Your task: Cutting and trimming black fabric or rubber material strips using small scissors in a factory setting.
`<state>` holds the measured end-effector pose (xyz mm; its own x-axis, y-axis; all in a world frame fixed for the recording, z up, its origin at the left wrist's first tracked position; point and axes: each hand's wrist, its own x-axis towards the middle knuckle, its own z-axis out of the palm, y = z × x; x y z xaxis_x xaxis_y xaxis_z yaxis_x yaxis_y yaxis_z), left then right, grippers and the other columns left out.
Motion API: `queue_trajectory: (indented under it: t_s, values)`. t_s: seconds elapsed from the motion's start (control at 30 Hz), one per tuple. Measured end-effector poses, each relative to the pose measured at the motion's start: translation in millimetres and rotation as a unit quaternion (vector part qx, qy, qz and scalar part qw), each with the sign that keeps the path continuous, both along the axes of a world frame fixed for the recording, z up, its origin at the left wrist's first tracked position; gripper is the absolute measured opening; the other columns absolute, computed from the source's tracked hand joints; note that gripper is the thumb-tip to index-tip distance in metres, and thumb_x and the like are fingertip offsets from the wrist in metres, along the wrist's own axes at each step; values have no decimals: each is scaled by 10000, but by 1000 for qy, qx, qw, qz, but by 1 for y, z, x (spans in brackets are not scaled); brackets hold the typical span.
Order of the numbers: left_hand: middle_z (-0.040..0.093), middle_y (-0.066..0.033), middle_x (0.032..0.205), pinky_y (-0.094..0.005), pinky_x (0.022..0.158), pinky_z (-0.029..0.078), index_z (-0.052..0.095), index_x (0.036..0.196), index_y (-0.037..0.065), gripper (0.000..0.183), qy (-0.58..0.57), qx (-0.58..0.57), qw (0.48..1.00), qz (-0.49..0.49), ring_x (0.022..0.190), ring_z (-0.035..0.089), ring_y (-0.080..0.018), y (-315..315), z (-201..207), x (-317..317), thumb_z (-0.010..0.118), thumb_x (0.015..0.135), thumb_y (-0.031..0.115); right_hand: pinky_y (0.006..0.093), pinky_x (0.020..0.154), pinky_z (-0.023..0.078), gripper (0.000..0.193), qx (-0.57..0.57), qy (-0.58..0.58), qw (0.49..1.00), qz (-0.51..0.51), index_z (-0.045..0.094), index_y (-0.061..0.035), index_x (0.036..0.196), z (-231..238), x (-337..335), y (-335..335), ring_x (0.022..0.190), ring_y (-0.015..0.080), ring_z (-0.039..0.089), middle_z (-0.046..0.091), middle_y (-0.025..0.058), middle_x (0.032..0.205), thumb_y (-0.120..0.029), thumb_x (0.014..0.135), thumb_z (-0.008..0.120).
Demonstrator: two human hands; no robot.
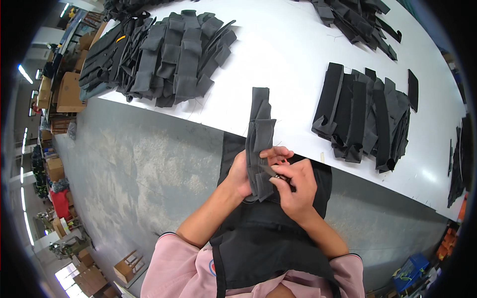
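Note:
A dark grey sewn fabric strip (261, 134) with folded, layered flaps runs from my lap up over the table's near edge. My left hand (238, 174) is closed around its lower part, the fingers showing at the strip's right side. In my right hand (300, 191) is a small pair of thread snips (269, 171), gripped between thumb and fingers. Their blades point at the strip's right edge, close to the left fingertips; whether they touch the cloth I cannot tell. Loose threads hang from the strip's edges and lower end.
On the white table (288, 49) lie a big pile of grey strips (181, 59) at the left and a second bundle (365, 116) at the right. Another heap (357, 22) is at the far right. One black piece (413, 91) lies apart. Cardboard boxes (71, 93) stand beyond the left end.

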<state>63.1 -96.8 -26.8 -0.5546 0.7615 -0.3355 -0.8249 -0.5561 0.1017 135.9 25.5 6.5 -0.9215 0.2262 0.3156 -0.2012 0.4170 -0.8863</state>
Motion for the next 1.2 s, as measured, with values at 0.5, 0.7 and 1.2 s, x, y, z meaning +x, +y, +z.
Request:
queue_trajectory:
  t_s: [0.5, 0.7, 1.2]
  values:
    - [487, -215, 1259, -434, 926, 479, 301, 1290, 38, 504, 128, -170, 977, 28, 1138, 527, -312, 1, 33, -8, 578, 905, 211, 192, 567, 438, 256, -280, -188, 939, 68, 561, -10, 1035, -11, 2, 5, 631, 52, 534, 592, 47, 820, 8, 796, 653]
    - [551, -165, 1133, -354, 769, 559, 347, 1229, 34, 445, 149, -246, 958, 9, 950, 614, -235, -4, 32, -8, 605, 888, 158, 299, 574, 455, 289, 116, -46, 990, -70, 611, -56, 982, 9, -13, 35, 589, 212, 544, 554, 61, 825, -31, 706, 695]
    - [560, -123, 1046, -322, 715, 558, 403, 1185, 4, 381, 177, -277, 942, -71, 833, 629, -190, -7, 35, -5, 600, 881, 121, 307, 538, 435, 225, 140, -40, 987, -64, 646, -56, 911, 0, -21, 37, 580, 216, 551, 536, 62, 747, -13, 694, 690]
